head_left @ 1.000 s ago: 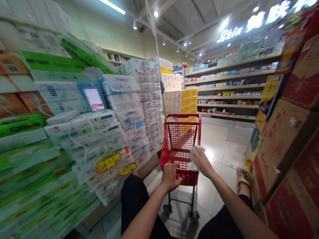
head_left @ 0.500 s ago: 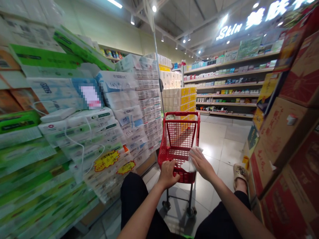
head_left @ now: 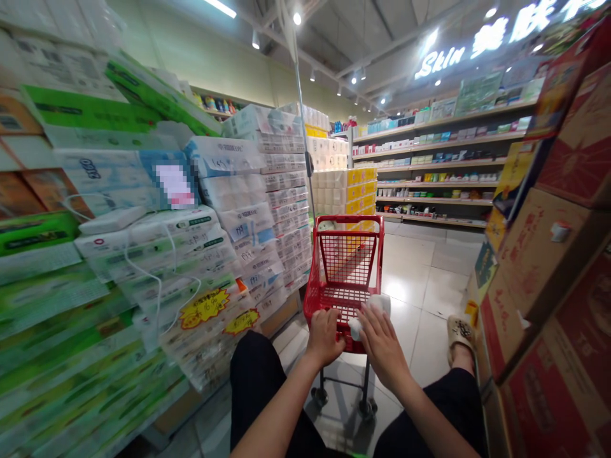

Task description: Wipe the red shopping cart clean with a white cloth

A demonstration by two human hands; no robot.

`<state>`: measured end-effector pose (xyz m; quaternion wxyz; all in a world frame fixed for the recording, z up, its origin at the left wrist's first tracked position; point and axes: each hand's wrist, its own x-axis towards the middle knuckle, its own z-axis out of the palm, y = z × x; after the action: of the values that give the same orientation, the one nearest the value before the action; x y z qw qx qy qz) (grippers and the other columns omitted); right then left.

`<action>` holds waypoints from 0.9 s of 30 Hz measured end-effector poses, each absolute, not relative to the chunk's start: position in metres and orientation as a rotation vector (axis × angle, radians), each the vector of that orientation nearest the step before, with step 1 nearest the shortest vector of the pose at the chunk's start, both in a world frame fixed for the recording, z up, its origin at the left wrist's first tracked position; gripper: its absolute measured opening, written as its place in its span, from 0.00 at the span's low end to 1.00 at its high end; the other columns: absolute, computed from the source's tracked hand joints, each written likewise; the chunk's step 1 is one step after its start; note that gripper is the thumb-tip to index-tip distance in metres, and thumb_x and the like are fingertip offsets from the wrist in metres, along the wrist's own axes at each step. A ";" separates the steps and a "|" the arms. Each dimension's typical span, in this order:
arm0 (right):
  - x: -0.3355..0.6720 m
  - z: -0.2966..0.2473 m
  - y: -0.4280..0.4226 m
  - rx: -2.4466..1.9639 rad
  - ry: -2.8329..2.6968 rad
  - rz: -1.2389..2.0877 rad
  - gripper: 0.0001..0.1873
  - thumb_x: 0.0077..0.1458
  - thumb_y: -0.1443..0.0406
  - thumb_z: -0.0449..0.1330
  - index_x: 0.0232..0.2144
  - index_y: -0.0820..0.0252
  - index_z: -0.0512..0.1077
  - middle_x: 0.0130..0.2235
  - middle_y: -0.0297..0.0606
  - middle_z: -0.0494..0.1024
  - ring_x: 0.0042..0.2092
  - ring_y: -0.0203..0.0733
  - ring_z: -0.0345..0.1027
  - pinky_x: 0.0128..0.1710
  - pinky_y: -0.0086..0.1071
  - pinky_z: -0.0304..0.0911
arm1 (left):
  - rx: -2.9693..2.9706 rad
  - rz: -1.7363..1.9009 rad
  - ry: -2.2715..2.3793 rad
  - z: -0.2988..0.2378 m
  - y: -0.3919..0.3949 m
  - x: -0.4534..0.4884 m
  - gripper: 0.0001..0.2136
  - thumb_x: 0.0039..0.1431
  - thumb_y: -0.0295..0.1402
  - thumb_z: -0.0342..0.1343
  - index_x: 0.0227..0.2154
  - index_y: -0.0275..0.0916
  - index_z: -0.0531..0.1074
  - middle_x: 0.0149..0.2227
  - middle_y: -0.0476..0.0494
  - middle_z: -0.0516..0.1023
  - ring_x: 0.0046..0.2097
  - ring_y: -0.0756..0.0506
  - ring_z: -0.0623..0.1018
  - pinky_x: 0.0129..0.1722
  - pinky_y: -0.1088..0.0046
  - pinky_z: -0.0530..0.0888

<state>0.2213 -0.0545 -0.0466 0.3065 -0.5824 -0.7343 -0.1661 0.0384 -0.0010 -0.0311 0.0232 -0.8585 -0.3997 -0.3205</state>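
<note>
A small red shopping cart [head_left: 312, 286] with a mesh back and an open basket stands right before me between my knees. My left hand [head_left: 325, 337] is curled over the near rim of its basket, left of the middle. Bunched white tissue or cloth [head_left: 380, 303] lies under my right hand [head_left: 382, 346], showing beyond the fingers and at the thumb side. The right fingers lie close together over it, pressing it against the near right rim. What my right palm touches is hidden.
Stacked tissue packs [head_left: 252, 222] rise close on the left, with a white cable [head_left: 160, 292] over them. Cardboard cartons [head_left: 544, 254] stand close on the right. Stocked shelves [head_left: 439, 162] line the back. A thin metal pole [head_left: 301, 108] stands behind the cart's left side.
My right hand has slid the white tissue or cloth a little nearer to me and slightly left at the cart's rim. My left hand stays on the rim.
</note>
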 end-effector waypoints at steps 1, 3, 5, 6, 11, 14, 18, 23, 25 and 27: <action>0.214 -0.046 -0.059 -1.536 -1.964 -0.484 0.26 0.65 0.60 0.44 0.64 0.55 0.53 0.66 0.37 0.52 0.67 0.46 0.40 0.65 0.48 0.39 | -2.657 -0.995 -1.239 -0.031 -0.001 0.039 0.21 0.42 0.27 0.54 0.44 0.39 0.63 0.41 0.43 0.70 0.42 0.40 0.68 0.50 0.58 0.62; 0.200 -0.043 -0.060 -1.521 -2.007 -0.533 0.27 0.65 0.62 0.45 0.64 0.57 0.52 0.66 0.39 0.54 0.66 0.45 0.44 0.65 0.47 0.40 | -2.657 -1.003 -1.236 -0.032 -0.001 0.039 0.21 0.43 0.27 0.54 0.44 0.39 0.63 0.42 0.42 0.70 0.42 0.40 0.68 0.50 0.58 0.62; 0.190 -0.038 -0.053 -1.495 -2.036 -0.542 0.26 0.64 0.64 0.45 0.64 0.58 0.54 0.64 0.40 0.57 0.65 0.45 0.48 0.63 0.45 0.44 | -2.662 -1.010 -1.217 -0.032 0.000 0.039 0.21 0.45 0.28 0.53 0.46 0.38 0.62 0.43 0.42 0.70 0.43 0.40 0.68 0.50 0.58 0.62; 0.187 -0.036 -0.050 -1.481 -2.043 -0.537 0.26 0.64 0.65 0.44 0.63 0.59 0.55 0.64 0.41 0.59 0.64 0.45 0.50 0.62 0.44 0.46 | -2.665 -1.014 -1.203 -0.033 0.000 0.039 0.21 0.47 0.29 0.53 0.47 0.38 0.61 0.44 0.41 0.70 0.43 0.39 0.68 0.50 0.57 0.62; 0.191 -0.029 -0.042 -1.420 -2.094 -0.445 0.25 0.64 0.64 0.44 0.62 0.56 0.57 0.60 0.41 0.66 0.59 0.45 0.59 0.58 0.42 0.53 | -2.679 -1.013 -1.180 -0.035 0.003 0.036 0.24 0.47 0.28 0.52 0.50 0.37 0.59 0.45 0.39 0.69 0.44 0.39 0.69 0.51 0.56 0.62; 0.213 -0.026 -0.048 -1.388 -2.151 -0.387 0.24 0.65 0.61 0.46 0.61 0.51 0.58 0.58 0.36 0.68 0.59 0.43 0.60 0.60 0.40 0.52 | -2.704 -0.988 -1.176 -0.036 0.003 0.035 0.25 0.44 0.27 0.53 0.49 0.38 0.59 0.44 0.40 0.69 0.45 0.39 0.68 0.52 0.56 0.62; 0.254 -0.022 -0.049 -1.459 -2.105 -0.369 0.24 0.65 0.56 0.45 0.61 0.48 0.59 0.61 0.32 0.64 0.64 0.44 0.51 0.65 0.44 0.42 | -2.726 -1.012 -1.160 -0.038 0.003 0.039 0.26 0.44 0.29 0.54 0.50 0.38 0.58 0.44 0.40 0.68 0.45 0.39 0.68 0.52 0.55 0.62; 0.295 -0.018 -0.019 -1.592 -2.012 -0.219 0.26 0.66 0.53 0.38 0.64 0.47 0.53 0.66 0.29 0.54 0.67 0.42 0.42 0.65 0.45 0.44 | -2.735 -1.029 -1.174 -0.037 0.001 0.044 0.26 0.44 0.29 0.53 0.50 0.37 0.58 0.43 0.40 0.68 0.46 0.39 0.67 0.53 0.56 0.62; 0.300 -0.018 -0.004 -1.598 -1.979 -0.125 0.27 0.66 0.53 0.37 0.63 0.50 0.55 0.66 0.32 0.54 0.67 0.43 0.43 0.64 0.45 0.47 | -2.737 -1.020 -1.179 -0.037 0.001 0.044 0.26 0.44 0.29 0.53 0.50 0.37 0.58 0.43 0.40 0.68 0.46 0.39 0.67 0.53 0.57 0.62; 0.298 -0.019 0.006 -1.592 -1.930 -0.063 0.27 0.66 0.54 0.37 0.62 0.53 0.57 0.66 0.35 0.53 0.67 0.43 0.43 0.64 0.45 0.48 | -2.739 -1.004 -1.177 -0.036 0.000 0.043 0.26 0.44 0.29 0.53 0.49 0.38 0.58 0.42 0.41 0.68 0.45 0.40 0.68 0.53 0.56 0.62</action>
<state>0.2982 0.0057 -0.0193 0.3140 -0.6039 -0.7322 -0.0238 0.0432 0.0001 -0.0355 -0.0019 -0.8708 -0.3740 -0.3191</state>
